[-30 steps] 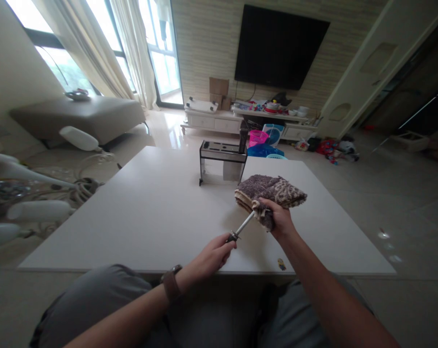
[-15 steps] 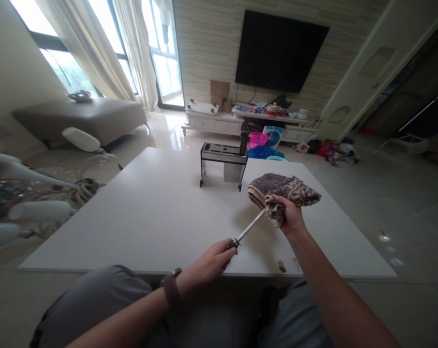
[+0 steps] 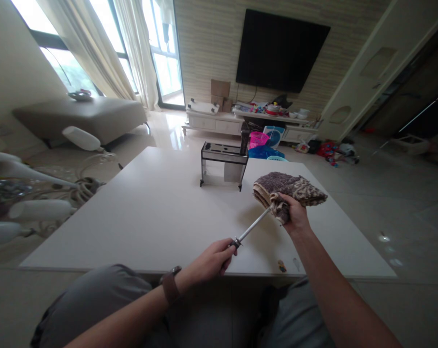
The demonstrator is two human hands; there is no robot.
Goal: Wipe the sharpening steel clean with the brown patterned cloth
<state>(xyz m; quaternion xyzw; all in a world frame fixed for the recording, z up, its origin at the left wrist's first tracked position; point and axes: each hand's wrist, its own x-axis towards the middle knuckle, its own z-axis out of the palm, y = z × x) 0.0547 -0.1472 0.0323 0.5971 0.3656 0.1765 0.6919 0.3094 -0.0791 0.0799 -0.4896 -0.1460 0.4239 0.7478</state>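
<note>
My left hand (image 3: 217,256), wearing a watch with a brown strap, is wrapped round the black handle of a sharpening steel (image 3: 255,224). The thin silver rod slants up to the right, over the front of the white table. In my right hand (image 3: 297,215) is a folded brown-and-cream cloth (image 3: 282,186), bunched round the rod's far part, so the rod's tip is hidden. A clear-sided knife block (image 3: 224,162) with a black top and small feet stands upright beyond my hands, a dark handle rising from its right end.
The white table (image 3: 132,227) carries a small cartoon sticker (image 3: 282,266) near its front edge. White lamp-like parts and cables (image 3: 84,188) lie to the left of it. A pink basket (image 3: 258,139) and blue items stand on the floor behind.
My right hand and the cloth have shifted slightly to the right, outward along the rod, and a little more of the rod shows. My left hand has barely moved.
</note>
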